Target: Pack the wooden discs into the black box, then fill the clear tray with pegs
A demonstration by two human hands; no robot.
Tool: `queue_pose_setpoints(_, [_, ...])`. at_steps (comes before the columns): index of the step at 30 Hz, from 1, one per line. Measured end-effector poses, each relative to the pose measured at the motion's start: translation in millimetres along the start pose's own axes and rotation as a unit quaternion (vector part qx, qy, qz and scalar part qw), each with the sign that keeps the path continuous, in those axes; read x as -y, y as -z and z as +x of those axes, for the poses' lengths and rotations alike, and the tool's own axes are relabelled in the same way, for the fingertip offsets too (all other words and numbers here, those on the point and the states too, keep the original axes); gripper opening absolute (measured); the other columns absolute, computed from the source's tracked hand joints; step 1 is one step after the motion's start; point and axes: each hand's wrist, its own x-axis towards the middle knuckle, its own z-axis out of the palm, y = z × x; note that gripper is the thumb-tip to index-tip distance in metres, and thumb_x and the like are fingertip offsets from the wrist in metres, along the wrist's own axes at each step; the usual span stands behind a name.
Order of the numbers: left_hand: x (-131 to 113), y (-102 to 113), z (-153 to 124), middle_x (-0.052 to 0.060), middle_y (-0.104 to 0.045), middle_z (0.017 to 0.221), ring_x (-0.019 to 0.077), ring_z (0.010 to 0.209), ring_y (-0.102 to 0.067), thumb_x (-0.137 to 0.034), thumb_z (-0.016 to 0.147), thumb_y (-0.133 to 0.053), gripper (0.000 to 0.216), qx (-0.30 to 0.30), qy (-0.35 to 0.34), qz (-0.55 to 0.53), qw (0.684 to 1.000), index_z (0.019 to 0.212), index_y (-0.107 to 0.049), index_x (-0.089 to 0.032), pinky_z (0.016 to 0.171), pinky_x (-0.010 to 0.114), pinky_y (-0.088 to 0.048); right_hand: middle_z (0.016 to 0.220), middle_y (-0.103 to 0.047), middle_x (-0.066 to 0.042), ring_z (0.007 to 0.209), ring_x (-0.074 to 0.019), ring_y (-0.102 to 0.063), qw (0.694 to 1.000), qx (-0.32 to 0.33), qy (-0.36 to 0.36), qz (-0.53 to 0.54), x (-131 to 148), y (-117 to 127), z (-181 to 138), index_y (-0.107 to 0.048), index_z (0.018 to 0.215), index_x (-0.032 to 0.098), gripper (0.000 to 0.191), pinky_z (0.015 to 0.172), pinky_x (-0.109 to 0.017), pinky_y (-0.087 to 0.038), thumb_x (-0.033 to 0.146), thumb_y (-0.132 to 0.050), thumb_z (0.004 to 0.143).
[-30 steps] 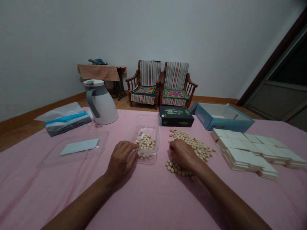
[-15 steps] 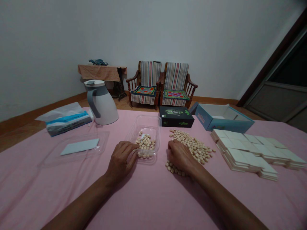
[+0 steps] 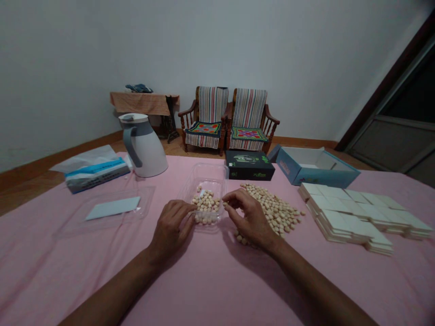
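A clear plastic tray (image 3: 208, 174) holds several small beige pieces (image 3: 205, 203) on the pink tablecloth. My left hand (image 3: 171, 228) rests against the tray's near left corner, fingers curled on its rim. A heap of the same beige pieces (image 3: 277, 209) lies to the right of the tray. My right hand (image 3: 246, 216) hovers at the tray's right edge, fingertips pinched together, probably on a small piece that I cannot make out.
Stacks of pale flat tiles (image 3: 356, 213) lie at the right. Behind stand an open blue box (image 3: 314, 166), a black box (image 3: 249, 165), a white jug (image 3: 142, 145), a clear lid with a card (image 3: 112, 207) and a packet (image 3: 95, 172).
My right hand has lifted off the heap of pieces and moved left to the tray's right edge with its fingers pinched. My left hand has stayed at the tray.
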Motion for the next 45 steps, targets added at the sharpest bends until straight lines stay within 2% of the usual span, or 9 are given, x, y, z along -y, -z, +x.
queue_pose_setpoints(9, [3,1,-1,0.008,-0.066,0.090,0.0216,0.090,-0.054,-0.016,0.087,-0.051,0.013,-0.002,-0.012,0.003,1.000,0.095,-0.062,-0.016,0.080,0.038,-0.045,0.086,-0.061,-0.003,0.076,-0.0112,-0.059,1.000,-0.002,0.001,0.016,-2,2,2,-0.061,0.089,0.018,0.011,0.070,-0.024,-0.047,0.011,-0.055,0.082])
queue_pose_setpoints(22, [1,1,1,0.009,-0.066,0.089,0.0219,0.090,-0.055,-0.015,0.087,-0.051,0.013,-0.006,-0.009,0.002,1.000,0.095,-0.061,-0.016,0.080,0.038,-0.046,0.086,-0.061,-0.002,0.076,-0.0114,-0.058,1.000,0.005,0.002,-0.001,0,5,2,-0.060,0.091,0.019,0.020,0.071,-0.025,-0.047,0.006,-0.051,0.079])
queue_pose_setpoints(25, [0,2,1,0.009,-0.066,0.089,0.0218,0.090,-0.055,-0.015,0.086,-0.052,0.013,-0.009,-0.009,-0.002,1.000,0.094,-0.062,-0.016,0.081,0.037,-0.046,0.082,-0.059,-0.001,0.074,-0.0116,-0.057,1.000,0.011,-0.005,-0.029,-4,8,3,-0.059,0.088,0.018,0.019,0.069,-0.025,-0.045,0.005,-0.049,0.078])
queue_pose_setpoints(28, [1,1,0,0.009,-0.066,0.089,0.0217,0.091,-0.055,-0.015,0.087,-0.051,0.013,-0.007,-0.010,0.002,1.000,0.095,-0.062,-0.015,0.081,0.037,-0.045,0.080,-0.058,-0.002,0.072,-0.0123,-0.055,0.994,0.024,-0.023,-0.105,-12,10,1,-0.058,0.086,0.017,0.018,0.069,-0.026,-0.043,0.005,-0.049,0.078])
queue_pose_setpoints(30, [1,1,0,0.008,-0.066,0.089,0.0217,0.090,-0.055,-0.015,0.087,-0.051,0.013,-0.008,-0.013,0.003,1.000,0.095,-0.062,-0.015,0.081,0.037,-0.045,0.087,-0.059,-0.005,0.079,-0.0148,-0.056,0.982,0.050,-0.029,-0.178,-19,11,-1,-0.059,0.090,0.016,0.019,0.074,-0.028,-0.043,0.006,-0.048,0.079])
queue_pose_setpoints(33, [2,1,0,0.008,-0.066,0.089,0.0217,0.090,-0.055,-0.015,0.087,-0.051,0.014,-0.008,-0.016,0.002,1.000,0.095,-0.062,-0.015,0.081,0.037,-0.045,0.099,-0.059,-0.011,0.093,-0.0212,-0.054,0.946,0.116,-0.043,-0.301,-27,9,-5,-0.061,0.096,0.014,0.023,0.081,-0.033,-0.040,0.006,-0.046,0.080])
queue_pose_setpoints(37, [2,0,0,0.008,-0.066,0.090,0.0216,0.090,-0.054,-0.015,0.087,-0.052,0.013,-0.007,-0.013,0.001,1.000,0.095,-0.062,-0.015,0.081,0.038,-0.045,0.100,-0.060,-0.013,0.096,-0.0247,-0.052,0.899,0.197,-0.061,-0.387,-35,7,-8,-0.063,0.094,0.014,0.021,0.081,-0.036,-0.037,0.008,-0.046,0.082])
queue_pose_setpoints(41, [1,1,0,0.008,-0.066,0.089,0.0215,0.090,-0.055,-0.014,0.087,-0.051,0.013,-0.004,-0.014,0.002,1.000,0.096,-0.061,-0.016,0.080,0.038,-0.045,0.100,-0.061,-0.016,0.097,-0.0269,-0.052,0.869,0.211,-0.086,-0.439,-41,8,-10,-0.063,0.095,0.012,0.021,0.082,-0.037,-0.036,0.008,-0.052,0.078])
queue_pose_setpoints(45, [2,1,0,0.008,-0.066,0.090,0.0216,0.091,-0.055,-0.014,0.086,-0.053,0.013,-0.002,-0.010,0.000,1.000,0.096,-0.062,-0.016,0.081,0.038,-0.046,0.098,-0.063,-0.015,0.096,-0.0263,-0.053,0.859,0.215,-0.092,-0.456,-45,10,-9,-0.065,0.095,0.011,0.023,0.082,-0.036,-0.036,0.006,-0.047,0.081])
